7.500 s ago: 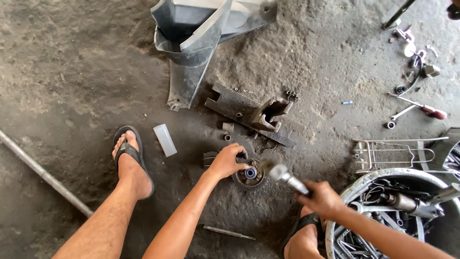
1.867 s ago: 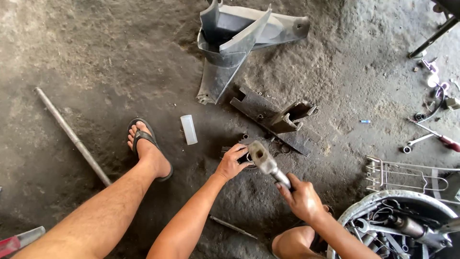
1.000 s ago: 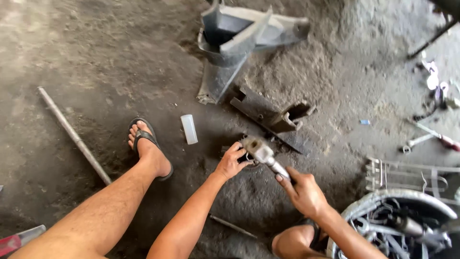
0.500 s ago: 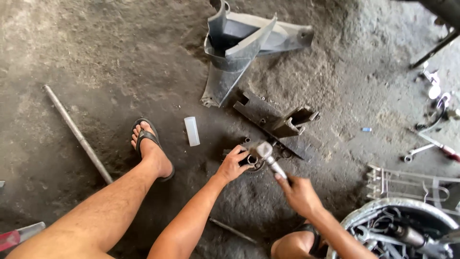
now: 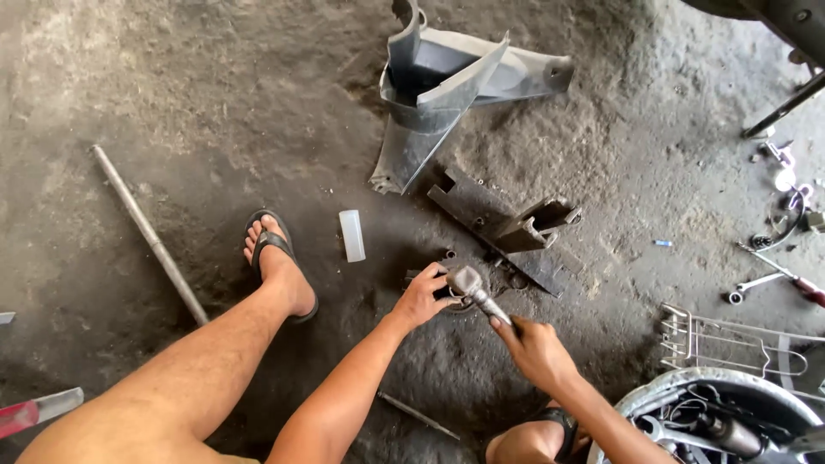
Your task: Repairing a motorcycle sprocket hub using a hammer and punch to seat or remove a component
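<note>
Hammer point(image 5: 471, 289) in the right hand point(image 5: 537, 351), gripped tight, has dropped from its raised swing onto the small metal part point(image 5: 460, 296) the left hand point(image 5: 423, 298) pins on the floor point(image 5: 172, 103).

The hammer point(image 5: 471, 287) head rests between the left hand point(image 5: 423, 296) and the bracket point(image 5: 507, 228).

The floor point(image 5: 172, 86) is rough, dusty grey concrete with dark oily patches; the hammer point(image 5: 471, 288) has a dull, worn metal head; the bracket point(image 5: 507, 228) is dark, rusty, greasy metal; the big cover point(image 5: 447, 94) is smooth grey plastic, a bit shiny; the long rod point(image 5: 150, 234) is matt grey metal; the small tube point(image 5: 351, 235) is pale, cloudy plastic; the sandal point(image 5: 273, 249) looks like black rubber.
</note>
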